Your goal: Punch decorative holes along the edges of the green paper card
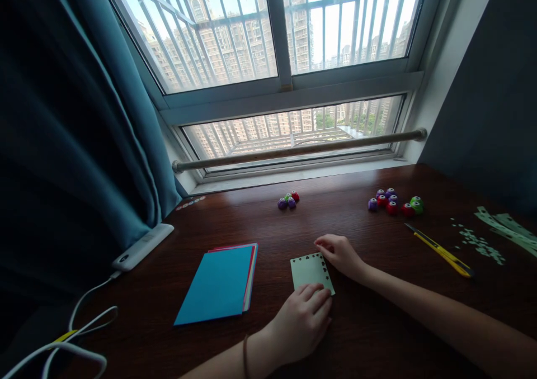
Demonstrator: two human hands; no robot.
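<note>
**Backlit scene, dark edges**

Daylight comes through the bright window (279,38), leaving a pale sheen on the far worktop (331,186); the curtain (71,116) and right-hand wall (495,105) sink into shadow. Wide-angle distortion slants the window's sides.

Looks like a home: blue curtain (119,122), barred window (280,38), apartment blocks (235,46) outside

Window (289,96): pale frame, two upper panes split by an upright, one long low pane beneath
Outside: metal bars (324,27), tall beige buildings (243,43), green trees (324,119)
Rail (297,150): round, spanning the low pane
Curtain (121,99): blue, hanging in folds at left
Wall (495,116): right side, in shadow
Desk (235,217): dark reddish-brown, grained, reaching the window ledge (260,183)
Light: daylight through the glass, sheen on the desk's far part, dim corners
</note>
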